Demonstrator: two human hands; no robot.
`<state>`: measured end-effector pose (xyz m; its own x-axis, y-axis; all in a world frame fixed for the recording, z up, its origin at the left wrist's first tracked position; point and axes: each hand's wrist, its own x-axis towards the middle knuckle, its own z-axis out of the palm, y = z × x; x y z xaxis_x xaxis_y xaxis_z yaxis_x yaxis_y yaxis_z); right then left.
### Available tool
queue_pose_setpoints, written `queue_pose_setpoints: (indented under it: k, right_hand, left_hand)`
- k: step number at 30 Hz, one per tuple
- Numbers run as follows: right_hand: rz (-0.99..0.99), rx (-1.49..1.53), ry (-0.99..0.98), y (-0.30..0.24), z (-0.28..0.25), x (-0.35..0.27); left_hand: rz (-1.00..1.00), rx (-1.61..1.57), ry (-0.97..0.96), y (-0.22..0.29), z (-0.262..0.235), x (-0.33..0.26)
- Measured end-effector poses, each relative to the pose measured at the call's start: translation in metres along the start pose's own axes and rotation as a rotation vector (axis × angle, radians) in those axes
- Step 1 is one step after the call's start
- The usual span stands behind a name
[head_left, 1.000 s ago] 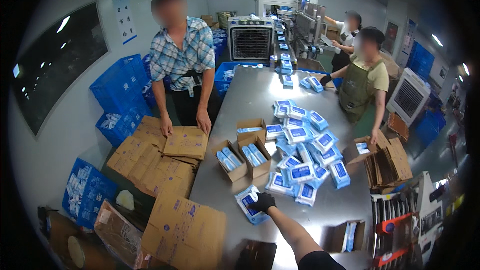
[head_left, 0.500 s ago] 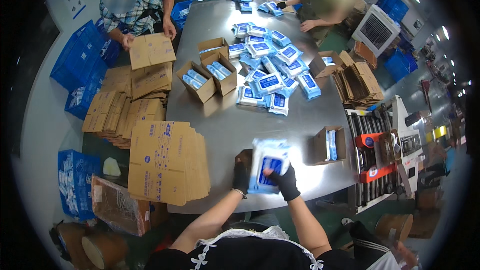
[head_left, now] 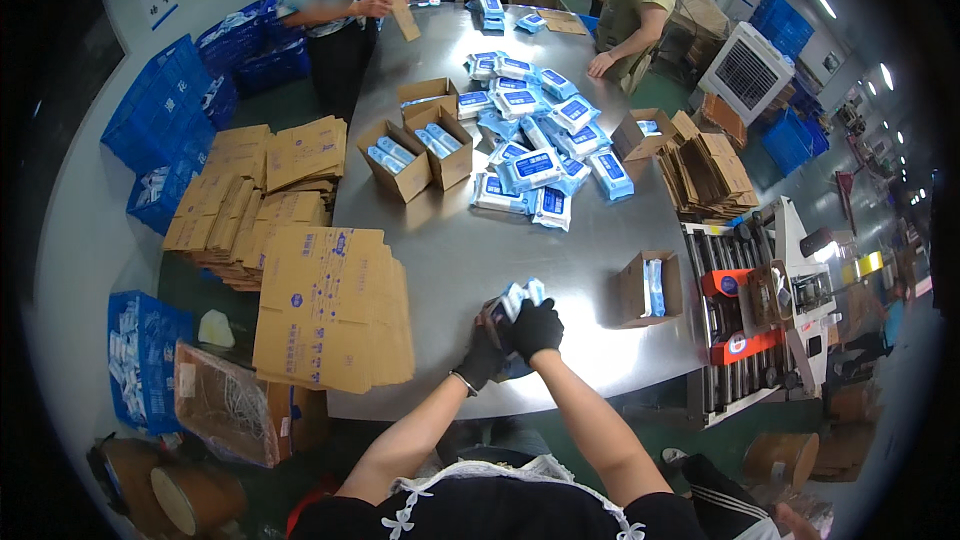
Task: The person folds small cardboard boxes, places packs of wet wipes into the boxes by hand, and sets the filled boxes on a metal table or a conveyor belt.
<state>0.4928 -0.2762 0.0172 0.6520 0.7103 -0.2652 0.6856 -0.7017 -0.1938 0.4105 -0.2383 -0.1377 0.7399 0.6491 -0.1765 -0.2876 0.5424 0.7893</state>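
Near the front of the steel table (head_left: 430,340), I hold soft packs of wet wipes (head_left: 526,293), white and light blue, between my two hands. My left hand (head_left: 482,356), in a black glove with the fingertips bare, is closed against their left side. Over their right side bends my right hand (head_left: 537,328), gloved the same way, its fingers curled down on the packs. A brown patch shows beside the left fingers; whether it is a carton's edge I cannot tell. My hands hide most of the packs' lower part.
Beyond lies a heap of wipe packs (head_left: 535,168), with filled cartons (head_left: 408,180) to its left. A stack of flat cartons (head_left: 330,320) lies at my left. Rightward stand a carton with packs (head_left: 632,292) and a roller conveyor (head_left: 735,320). Two people work across the table.
The packs have turned from face-up to edge-up, and my right hand has moved left over their top. The person at far left has moved toward the table with a piece of cardboard.
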Motion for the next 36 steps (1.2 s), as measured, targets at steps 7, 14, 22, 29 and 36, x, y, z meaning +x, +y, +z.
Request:
queue_pose_setpoints:
  k: [7,14,22,29,36]
  right_hand:
    - [0.063,0.173,-0.177,0.045,-0.012,0.058]
    - [-0.069,0.078,0.305,0.026,0.046,-0.020]
    - [-0.251,0.134,-0.074,0.059,0.069,-0.028]
    - [0.026,0.407,0.183,0.113,0.024,0.021]
    - [-0.089,0.883,0.162,0.116,0.067,-0.012]
  left_hand:
    - [-0.043,0.043,-0.028,0.024,0.062,-0.038]
    - [-0.080,0.892,0.077,0.030,0.046,-0.046]
    - [-0.256,1.278,0.013,0.038,0.026,-0.031]
    - [0.201,1.492,0.286,0.065,0.026,0.003]
    - [0.227,1.448,0.056,0.033,0.027,-0.046]
